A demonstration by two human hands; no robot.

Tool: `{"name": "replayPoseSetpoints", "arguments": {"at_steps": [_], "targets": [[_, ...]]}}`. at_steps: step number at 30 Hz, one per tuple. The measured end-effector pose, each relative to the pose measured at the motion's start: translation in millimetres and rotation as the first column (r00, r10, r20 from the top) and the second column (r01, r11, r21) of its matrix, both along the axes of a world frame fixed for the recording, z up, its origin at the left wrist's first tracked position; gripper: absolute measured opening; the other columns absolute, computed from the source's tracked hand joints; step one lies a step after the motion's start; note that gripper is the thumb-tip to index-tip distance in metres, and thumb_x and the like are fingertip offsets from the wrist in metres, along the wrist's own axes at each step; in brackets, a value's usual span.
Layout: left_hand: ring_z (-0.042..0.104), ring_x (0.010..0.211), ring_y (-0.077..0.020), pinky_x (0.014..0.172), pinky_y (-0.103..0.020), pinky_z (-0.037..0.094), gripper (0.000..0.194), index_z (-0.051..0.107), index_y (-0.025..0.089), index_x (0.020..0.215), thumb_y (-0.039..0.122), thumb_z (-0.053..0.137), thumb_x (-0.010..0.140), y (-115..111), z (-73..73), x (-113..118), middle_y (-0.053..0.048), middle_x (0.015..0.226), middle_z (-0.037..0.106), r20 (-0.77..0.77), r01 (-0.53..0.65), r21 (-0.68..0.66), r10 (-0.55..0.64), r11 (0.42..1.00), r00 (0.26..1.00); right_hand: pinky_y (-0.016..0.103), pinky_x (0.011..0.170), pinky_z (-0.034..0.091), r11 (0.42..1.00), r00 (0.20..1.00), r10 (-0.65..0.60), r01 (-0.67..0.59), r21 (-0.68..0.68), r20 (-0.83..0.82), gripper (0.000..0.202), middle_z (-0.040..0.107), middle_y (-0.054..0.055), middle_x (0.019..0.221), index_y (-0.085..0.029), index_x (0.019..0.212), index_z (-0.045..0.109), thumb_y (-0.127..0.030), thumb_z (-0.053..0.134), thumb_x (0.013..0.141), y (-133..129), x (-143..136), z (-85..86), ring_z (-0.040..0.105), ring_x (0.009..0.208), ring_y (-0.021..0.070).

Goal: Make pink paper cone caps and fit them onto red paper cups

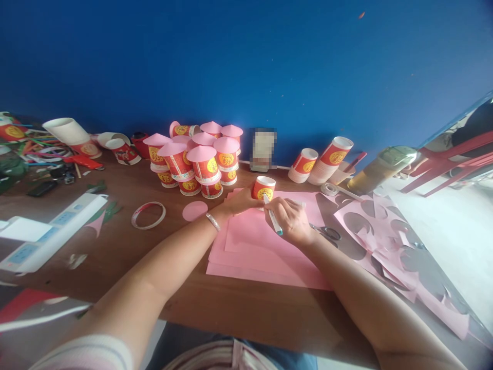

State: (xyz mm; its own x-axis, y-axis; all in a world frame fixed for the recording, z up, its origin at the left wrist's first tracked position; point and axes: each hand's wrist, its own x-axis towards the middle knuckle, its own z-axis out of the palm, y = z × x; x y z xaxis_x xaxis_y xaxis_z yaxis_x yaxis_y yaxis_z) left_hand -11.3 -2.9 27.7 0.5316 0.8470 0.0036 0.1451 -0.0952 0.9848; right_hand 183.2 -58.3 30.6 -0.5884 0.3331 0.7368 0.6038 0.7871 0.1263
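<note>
A red-and-white paper cup [264, 188] with a yellow emblem stands on stacked pink paper sheets [254, 257]. My left hand [244, 201] has its fingers round the cup's lower left side. My right hand [290, 218] grips a white marker [275, 220] with a green end, its tip pointing up at the cup's front. The cup's base is partly hidden behind my fingers. Just right of that hand, scissors [327, 234] lie partly on the pink sheets. A pink paper disc [194, 210] lies on the table left of the sheets.
Several cup lanterns with pink cone tops [203, 154] stand stacked at back left. Two cup stacks [332, 159] lean at back right, by a tape roll [330, 189]. Pink scraps [385, 241] cover the right side. A tape ring [148, 215] and power strip [57, 231] lie left.
</note>
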Motion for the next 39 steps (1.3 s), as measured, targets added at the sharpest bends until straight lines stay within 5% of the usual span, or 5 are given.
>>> {"name": "replayPoseSetpoints", "arguments": {"at_steps": [6, 16, 27, 39], "targets": [[0.063, 0.102, -0.0244, 0.086, -0.036, 0.051, 0.063, 0.057, 0.018, 0.123, 0.039, 0.086, 0.070, 3, -5.5, 0, -0.007, 0.111, 0.067, 0.094, 0.018, -0.043, -0.014, 0.999, 0.995, 0.029, 0.057, 0.042, 1.000, 1.000, 0.007, -0.007, 0.016, -0.020, 0.010, 0.066, 0.002, 0.078, -0.018, 0.098, 0.057, -0.009, 0.054, 0.096, 1, 0, 0.2, 0.057, 0.061, 0.0145], [0.059, 0.088, -0.0180, 0.081, -0.034, 0.047, 0.053, 0.060, 0.017, 0.107, 0.028, 0.088, 0.064, 7, -13.1, 3, -0.002, 0.095, 0.064, 0.306, 0.039, -0.136, 0.004, 0.990, 0.952, 0.028, 0.062, 0.047, 0.985, 0.991, 0.135, -0.136, 0.107, 0.012, 0.017, 0.068, 0.001, 0.080, -0.019, 0.101, 0.059, -0.006, 0.064, 0.092, 1, 0, -10.5, 0.062, 0.066, 0.0137], [0.059, 0.081, -0.0157, 0.074, -0.030, 0.048, 0.052, 0.060, 0.016, 0.102, 0.029, 0.090, 0.062, 9, -16.0, 2, -0.001, 0.088, 0.065, 0.387, 0.081, -0.176, -0.007, 0.981, 0.922, 0.030, 0.065, 0.051, 0.991, 0.994, 0.107, -0.104, 0.084, -0.028, 0.015, 0.071, 0.005, 0.086, -0.017, 0.109, 0.060, -0.009, 0.059, 0.097, 0, 0, -0.2, 0.065, 0.069, 0.0161], [0.070, 0.102, -0.0259, 0.090, -0.040, 0.053, 0.061, 0.066, 0.017, 0.118, 0.036, 0.093, 0.067, 7, -13.5, 0, -0.009, 0.104, 0.074, 0.413, 0.146, -0.169, -0.064, 0.975, 0.909, 0.027, 0.063, 0.054, 0.996, 0.965, -0.037, 0.016, -0.085, -0.261, 0.022, 0.073, 0.008, 0.098, -0.022, 0.122, 0.057, -0.015, 0.057, 0.101, 10, 6, -10.9, 0.071, 0.080, 0.0180]]}}
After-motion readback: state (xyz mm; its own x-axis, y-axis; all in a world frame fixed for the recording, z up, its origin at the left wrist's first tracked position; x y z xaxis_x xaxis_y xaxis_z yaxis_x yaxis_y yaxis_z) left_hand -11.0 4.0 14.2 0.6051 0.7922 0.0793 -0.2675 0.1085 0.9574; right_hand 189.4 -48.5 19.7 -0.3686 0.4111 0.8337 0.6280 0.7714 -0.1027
